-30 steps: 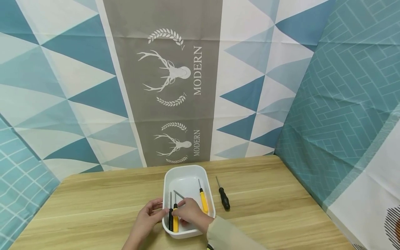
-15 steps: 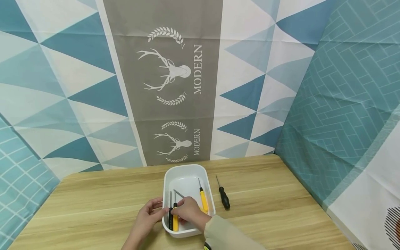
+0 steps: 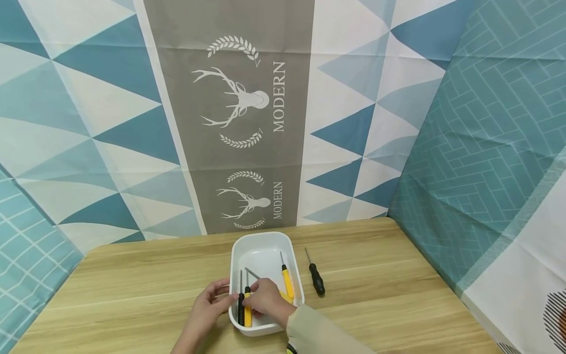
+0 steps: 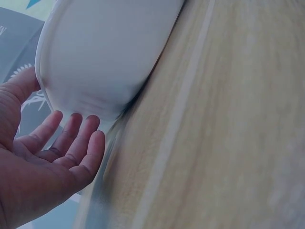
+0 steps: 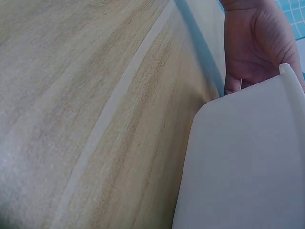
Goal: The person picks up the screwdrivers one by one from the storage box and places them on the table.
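Note:
A white plastic box (image 3: pixel 261 239) on the table holds several screwdrivers. My left hand (image 3: pixel 212 305) grips its left side, thumb over the rim and fingers along the outer wall; the left wrist view shows the same hand (image 4: pixel 57 157). Inside, my right hand (image 3: pixel 267 298) pinches a yellow-handled screwdriver (image 3: pixel 248 317) near the top of its handle. Close to its left lies a black-handled screwdriver (image 3: pixel 240 309). A slanting screwdriver shaft (image 3: pixel 252 273) runs under the right hand, which hides its middle. Another yellow screwdriver (image 3: pixel 288 282) lies along the right wall. The box wall partly hides the right hand (image 5: pixel 257 43) in the right wrist view.
A black-handled screwdriver (image 3: pixel 316 280) lies on the wooden table (image 3: pixel 376 285), right of the box. Behind the table hangs a patterned cloth (image 3: pixel 247 147); a teal cloth (image 3: pixel 486 147) covers the right side.
The right hand and sleeve have shifted slightly left within the box, uncovering more of the slanting yellow handle. The left hand stays at the box's side.

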A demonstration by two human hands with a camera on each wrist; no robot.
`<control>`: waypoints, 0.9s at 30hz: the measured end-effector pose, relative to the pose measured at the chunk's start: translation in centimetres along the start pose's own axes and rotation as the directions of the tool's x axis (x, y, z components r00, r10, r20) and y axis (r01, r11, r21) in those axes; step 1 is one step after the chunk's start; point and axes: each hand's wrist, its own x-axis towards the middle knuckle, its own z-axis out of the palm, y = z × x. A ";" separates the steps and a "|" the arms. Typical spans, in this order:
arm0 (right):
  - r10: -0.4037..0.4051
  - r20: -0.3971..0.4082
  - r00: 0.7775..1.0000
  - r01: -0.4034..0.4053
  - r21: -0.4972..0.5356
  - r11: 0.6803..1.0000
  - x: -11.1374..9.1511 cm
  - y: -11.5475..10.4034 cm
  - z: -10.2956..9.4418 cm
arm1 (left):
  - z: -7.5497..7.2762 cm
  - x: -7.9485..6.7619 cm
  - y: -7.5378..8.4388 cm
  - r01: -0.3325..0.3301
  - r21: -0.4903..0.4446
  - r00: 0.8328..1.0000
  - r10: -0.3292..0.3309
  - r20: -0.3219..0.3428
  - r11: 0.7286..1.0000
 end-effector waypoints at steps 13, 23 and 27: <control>-0.022 -0.017 1.000 0.021 -0.039 0.999 0.0 0.0 -0.1 | -0.1 0.1 -0.1 -0.005 0.013 1.000 0.005 -0.006 1.000; -0.002 -0.010 1.000 0.001 -0.076 0.997 -0.4 -0.1 -0.3 | 0.0 0.1 -0.3 -0.020 -0.007 1.000 0.020 -0.010 1.000; 0.001 -0.013 1.000 -0.002 -0.081 0.997 -0.5 -0.1 -0.5 | 0.1 0.2 -0.3 -0.015 -0.014 1.000 0.015 -0.006 1.000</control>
